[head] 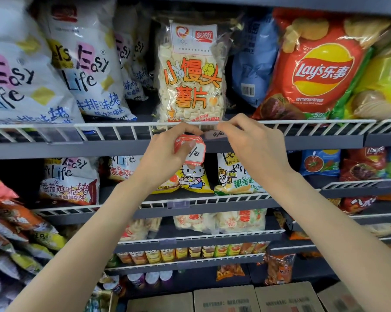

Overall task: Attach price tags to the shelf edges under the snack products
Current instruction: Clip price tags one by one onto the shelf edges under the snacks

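Holding spare price tags [190,152], the left hand [167,152] pinches them below the shelf edge [113,148]; the right hand [250,140] presses one tag [216,134] into the strip. Lower holders [178,203] look empty, so most tagging seemingly remains.

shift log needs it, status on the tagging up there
Left hand holds spare red tags. Right hand presses a tag into the rail under the clear snack bag. Nothing in the way.

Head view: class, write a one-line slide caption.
Both hands fit a pink paper price tag onto the wire shelf edge.
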`<action>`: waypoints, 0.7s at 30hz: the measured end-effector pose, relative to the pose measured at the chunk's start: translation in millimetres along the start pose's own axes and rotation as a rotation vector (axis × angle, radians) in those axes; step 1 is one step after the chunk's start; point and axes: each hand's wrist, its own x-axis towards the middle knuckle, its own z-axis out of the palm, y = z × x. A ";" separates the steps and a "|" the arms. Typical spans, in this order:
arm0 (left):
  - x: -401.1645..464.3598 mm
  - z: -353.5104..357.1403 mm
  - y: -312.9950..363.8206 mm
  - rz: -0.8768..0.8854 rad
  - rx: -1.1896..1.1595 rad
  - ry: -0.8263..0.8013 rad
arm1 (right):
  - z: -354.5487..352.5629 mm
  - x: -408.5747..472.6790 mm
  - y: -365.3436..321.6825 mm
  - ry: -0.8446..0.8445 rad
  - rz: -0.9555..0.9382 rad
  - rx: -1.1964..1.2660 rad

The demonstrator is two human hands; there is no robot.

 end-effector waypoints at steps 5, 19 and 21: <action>-0.6 -1.6 -0.1 0.016 0.022 -0.017 | -0.7 -0.9 -4.2 0.003 0.046 -0.004; 1.8 -2.7 -1.3 0.007 0.014 -0.027 | 1.5 -2.7 -12.9 -0.029 0.173 0.057; 1.4 -2.4 0.1 -0.003 0.008 -0.015 | 2.3 -1.2 -10.6 -0.017 0.141 0.043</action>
